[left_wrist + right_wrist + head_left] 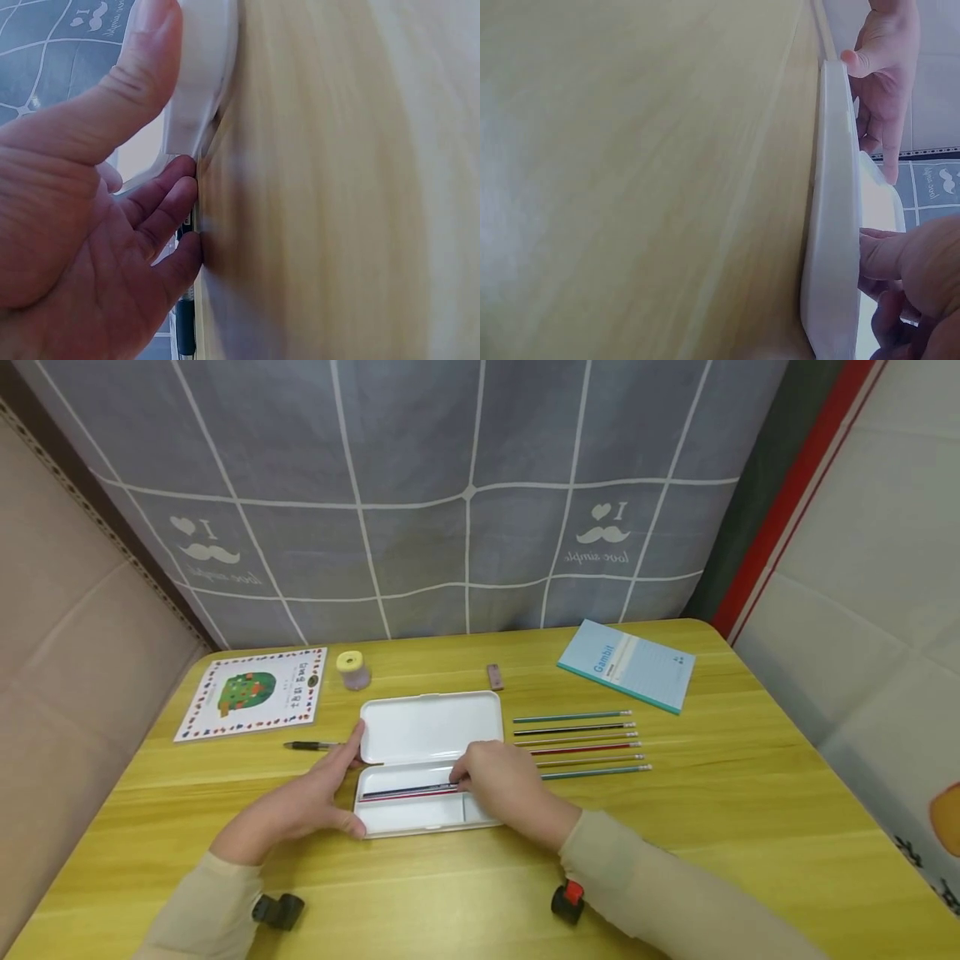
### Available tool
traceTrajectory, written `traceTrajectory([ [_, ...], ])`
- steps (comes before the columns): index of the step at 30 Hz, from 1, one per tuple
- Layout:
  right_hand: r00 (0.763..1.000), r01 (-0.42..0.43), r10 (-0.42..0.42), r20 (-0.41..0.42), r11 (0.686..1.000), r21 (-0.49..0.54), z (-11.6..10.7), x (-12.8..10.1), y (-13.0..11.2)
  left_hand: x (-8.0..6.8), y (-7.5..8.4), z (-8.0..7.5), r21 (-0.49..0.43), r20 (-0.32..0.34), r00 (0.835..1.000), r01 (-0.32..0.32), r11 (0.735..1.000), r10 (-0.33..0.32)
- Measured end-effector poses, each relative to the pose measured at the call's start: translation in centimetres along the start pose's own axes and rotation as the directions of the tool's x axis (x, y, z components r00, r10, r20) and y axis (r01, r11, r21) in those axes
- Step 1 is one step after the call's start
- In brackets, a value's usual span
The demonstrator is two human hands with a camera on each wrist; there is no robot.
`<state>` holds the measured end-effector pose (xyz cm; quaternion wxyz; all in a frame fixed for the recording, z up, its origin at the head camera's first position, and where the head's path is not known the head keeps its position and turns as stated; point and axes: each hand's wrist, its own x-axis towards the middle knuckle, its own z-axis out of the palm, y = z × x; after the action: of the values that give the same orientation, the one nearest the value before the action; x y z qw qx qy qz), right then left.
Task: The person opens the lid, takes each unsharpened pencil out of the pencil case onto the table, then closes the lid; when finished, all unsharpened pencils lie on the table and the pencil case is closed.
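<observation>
Yellow wooden bench [750, 793] carries an open white pencil case [431, 727]. My left hand [300, 806] steadies its edge, fingers relaxed; my right hand [506, 785] pinches pencils [408, 792] inside.

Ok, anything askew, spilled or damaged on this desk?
Nothing stands out. The case lies open and whole, the left hand steadies its end, and the right hand touches pencils in it. The loose pencils lie in a neat row.
</observation>
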<state>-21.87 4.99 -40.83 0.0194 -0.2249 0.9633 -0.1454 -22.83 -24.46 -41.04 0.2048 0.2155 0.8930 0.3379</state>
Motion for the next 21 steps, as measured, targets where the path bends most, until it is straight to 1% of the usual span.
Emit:
traceTrajectory([
  [6,1.000,-0.005,0.005,0.008,1.000,0.005,0.1,-0.1,0.1,-0.1,-0.3,0.1,0.002,-0.005,1.000,-0.013,1.000,0.013],
  [11,1.000,-0.020,0.021,-0.006,0.998,0.053,0.3,-0.2,0.2,-0.1,-0.4,0.2,-0.002,-0.005,1.000,-0.017,1.000,0.017],
  [15,0.998,-0.033,0.038,-0.046,0.994,0.103,0.3,-0.5,0.2,-0.1,-0.3,0.1,0.010,-0.009,1.000,-0.020,1.000,0.020],
  [19,0.993,-0.043,0.057,-0.106,0.989,0.138,0.0,-0.9,0.2,-0.1,-0.2,0.2,0.010,-0.008,1.000,-0.018,1.000,0.018],
  [21,0.988,-0.034,0.055,-0.145,0.989,0.142,-0.4,-1.2,0.3,-0.2,-0.2,0.1,0.009,-0.008,1.000,-0.009,1.000,0.009],
])
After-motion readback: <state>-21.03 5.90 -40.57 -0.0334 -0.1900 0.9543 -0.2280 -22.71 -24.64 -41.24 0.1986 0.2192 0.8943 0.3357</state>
